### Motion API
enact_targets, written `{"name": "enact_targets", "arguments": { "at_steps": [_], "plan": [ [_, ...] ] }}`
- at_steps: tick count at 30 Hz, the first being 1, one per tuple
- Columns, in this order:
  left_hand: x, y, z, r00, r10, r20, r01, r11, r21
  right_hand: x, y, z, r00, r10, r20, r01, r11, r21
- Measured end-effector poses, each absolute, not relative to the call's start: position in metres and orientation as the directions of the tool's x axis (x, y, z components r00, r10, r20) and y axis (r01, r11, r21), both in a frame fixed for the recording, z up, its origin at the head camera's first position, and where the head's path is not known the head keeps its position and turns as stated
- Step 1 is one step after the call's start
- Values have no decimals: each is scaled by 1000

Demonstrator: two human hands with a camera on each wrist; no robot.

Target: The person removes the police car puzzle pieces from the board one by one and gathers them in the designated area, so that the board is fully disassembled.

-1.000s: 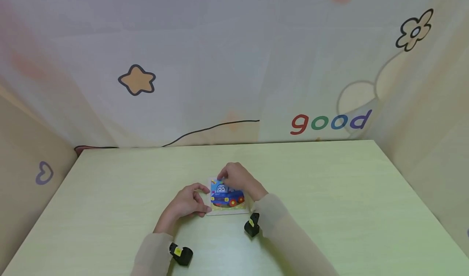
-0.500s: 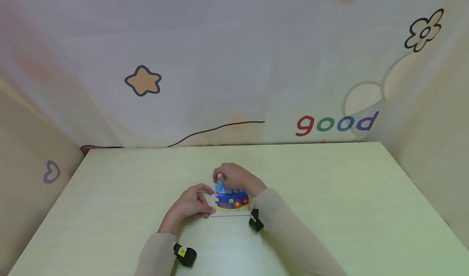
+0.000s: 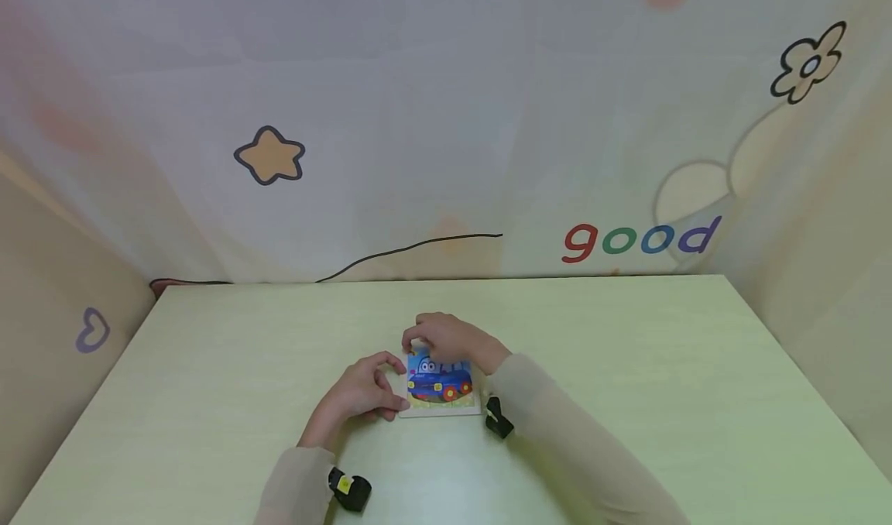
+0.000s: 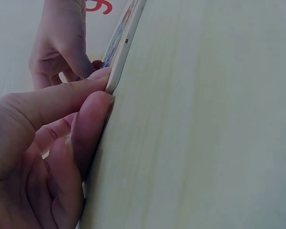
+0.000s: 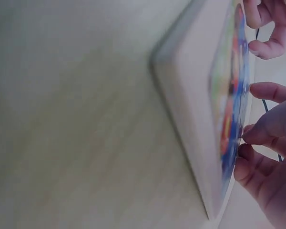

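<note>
Whitish rim (image 3: pixel 440 412) of the picture board (image 4: pixel 115 78) was held by the left hand (image 3: pixel 365 386) at its near left corner: thumb (image 4: pixel 99 77) laid on top, another finger bent against the side, index fingertip set by the left edge further up. Far part of the board was covered by the right hand (image 3: pixel 449 337), its fingers bent down and fingertips put to the picture; whether anything was pinched there could not be told. Board was thus placed between the two hands, laid flat on the table.

Board was seen as squarish, thick-edged, pale on the sides, with a small dark mark on one side in the left wrist view. A blue cartoon car (image 3: pixel 435 386) was printed on it, with white eyes, yellow lights and red wheels with yellow centres, set over yellowish ground under light blue sky.

Pale yellow-green table (image 3: pixel 627 378) was faintly grained. Beige sleeves (image 3: pixel 578 432) were worn, with a black device (image 3: pixel 351 492) fixed at each wrist. Table was backed by a pale cloth (image 3: pixel 418 122), printed with an orange star (image 3: pixel 269 156), a flower (image 3: pixel 810 65), "good" lettering (image 3: pixel 645 239) in colours and a purple heart (image 3: pixel 80 339) at left.
</note>
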State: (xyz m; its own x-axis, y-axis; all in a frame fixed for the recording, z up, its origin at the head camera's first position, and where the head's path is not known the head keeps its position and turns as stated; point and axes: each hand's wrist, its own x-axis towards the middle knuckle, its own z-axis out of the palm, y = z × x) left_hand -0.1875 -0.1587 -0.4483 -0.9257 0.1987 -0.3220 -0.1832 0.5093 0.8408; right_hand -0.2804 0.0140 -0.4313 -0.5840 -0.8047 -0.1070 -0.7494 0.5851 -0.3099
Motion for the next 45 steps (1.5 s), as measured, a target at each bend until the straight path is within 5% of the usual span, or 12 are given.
{"name": "enact_targets", "arguments": {
  "at_steps": [17, 28, 37, 45],
  "plan": [
    [-184, -156, -448, -924, 181, -337, -199, 526, 827, -268, 21, -424, -473, -873, -119, -852, 487, -193],
    [-183, -154, -450, -924, 213, -317, -164, 528, 833, -271, 24, -437, -487, -865, -122, -850, 501, -163],
    [-184, -156, -447, -927, 194, -320, -172, 539, 825, -269, 33, -436, -630, -776, 16, -688, 549, -474],
    [-184, -157, -442, -923, 190, -335, -191, 529, 827, -260, 29, -430, -731, -682, 3, -592, 632, -499]
  ]
}}
